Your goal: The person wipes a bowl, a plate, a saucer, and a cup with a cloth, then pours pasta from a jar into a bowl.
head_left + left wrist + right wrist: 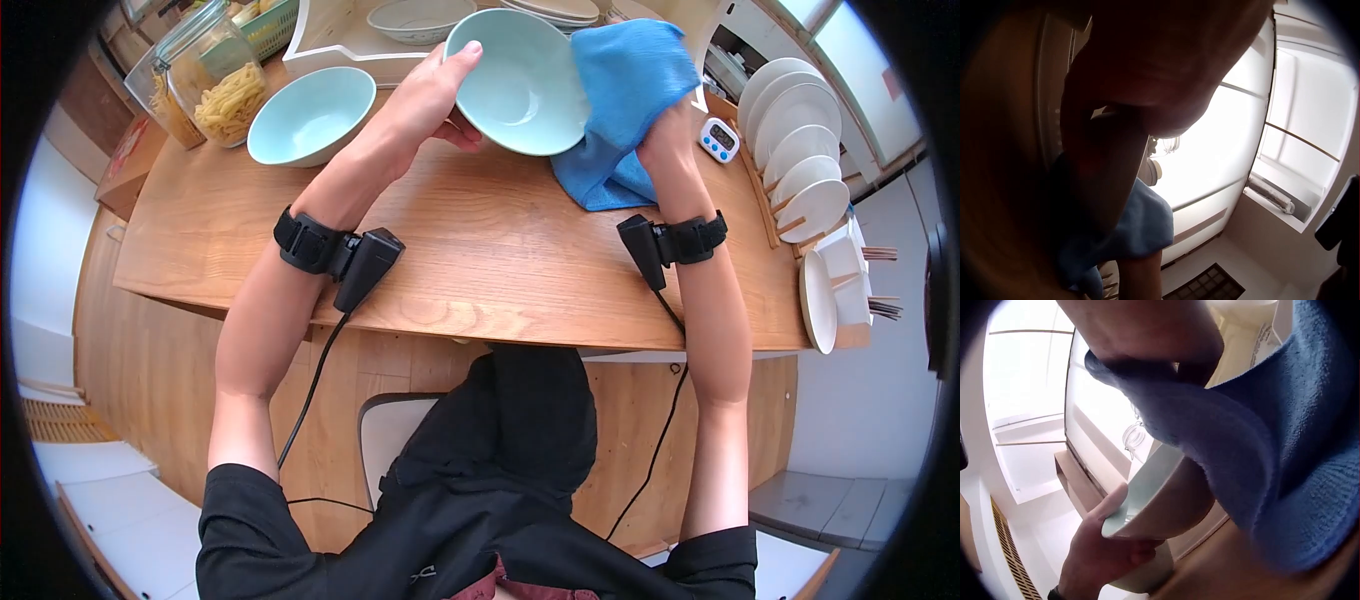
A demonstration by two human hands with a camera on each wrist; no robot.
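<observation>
In the head view my left hand (pixel 428 98) grips a pale turquoise bowl (pixel 520 85) by its left side, thumb over the rim and fingers underneath. The bowl is tilted above the table, its inside facing me. A blue cloth (pixel 635 75) is draped over my right hand (pixel 668 138), which holds it against the bowl's right side; the fingers are hidden beneath the fabric. The right wrist view shows the cloth (pixel 1241 437) overlapping the bowl's far side, with the left thumb on the rim opposite. A second turquoise bowl (pixel 312 115) sits on the table beside my left forearm.
Glass jars of pasta (pixel 228 100) stand at the back left, near a green basket (pixel 270 38). Behind the held bowl is a white shelf (pixel 330 45) with dishes. To the right are a small timer (pixel 718 140) and a wooden rack with white plates (pixel 800 120).
</observation>
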